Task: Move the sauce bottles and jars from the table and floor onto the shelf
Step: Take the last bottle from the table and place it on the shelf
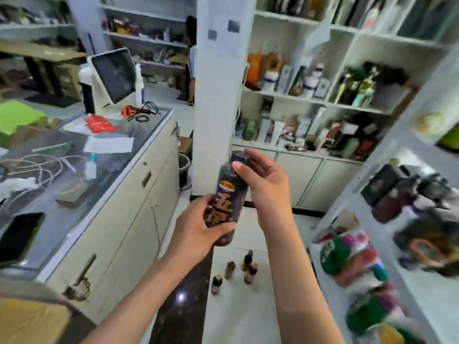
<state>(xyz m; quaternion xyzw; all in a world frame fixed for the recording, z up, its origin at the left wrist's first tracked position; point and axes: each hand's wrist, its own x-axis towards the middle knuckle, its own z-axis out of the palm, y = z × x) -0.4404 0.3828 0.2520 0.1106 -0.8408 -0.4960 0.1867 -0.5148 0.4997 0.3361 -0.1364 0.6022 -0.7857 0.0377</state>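
I hold a tall dark sauce bottle with a gold and red label in mid-air at the centre of the view. My left hand grips its lower body. My right hand wraps its neck and cap, thumb pressed on the shoulder. Below on the pale floor stand several small sauce bottles, apart from my arms. The white shelf rises at the right, blurred, with packets and dark jars on its boards.
A glass-topped counter with cables, papers and a screen runs along the left. A white pillar stands straight ahead. Stocked wall shelves fill the back right. A dark floor strip lies beneath my left arm.
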